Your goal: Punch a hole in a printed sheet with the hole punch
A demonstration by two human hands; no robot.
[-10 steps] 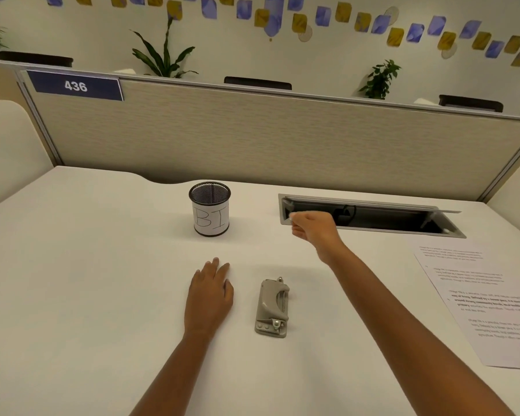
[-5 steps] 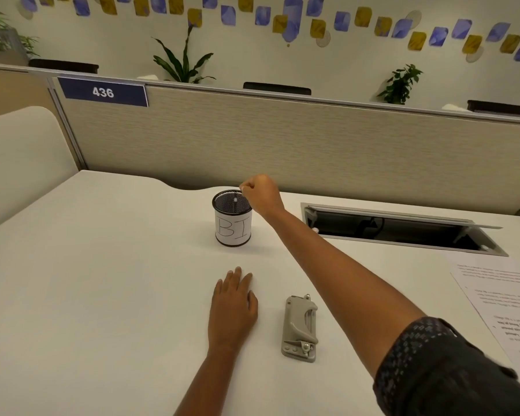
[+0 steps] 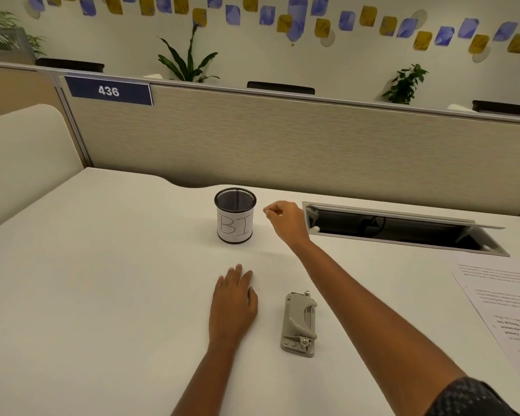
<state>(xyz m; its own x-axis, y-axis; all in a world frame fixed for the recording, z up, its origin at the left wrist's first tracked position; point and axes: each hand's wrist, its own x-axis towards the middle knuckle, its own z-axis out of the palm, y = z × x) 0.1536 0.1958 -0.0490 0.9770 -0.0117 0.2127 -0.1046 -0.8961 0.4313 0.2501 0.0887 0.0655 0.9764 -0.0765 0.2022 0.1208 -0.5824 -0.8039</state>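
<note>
White desk is bearing the hole punch. My left hand is lying flat just left of it. My right hand is hovering curled beyond it, and I cannot tell if it is holding anything. The printed sheet is lying well right of it, looking light and floppy, so I am judging an edge the best place to pinch.

We are resting our left hand flat on the bench just left of the hole punch, holding our right hand curled beyond it.
</note>
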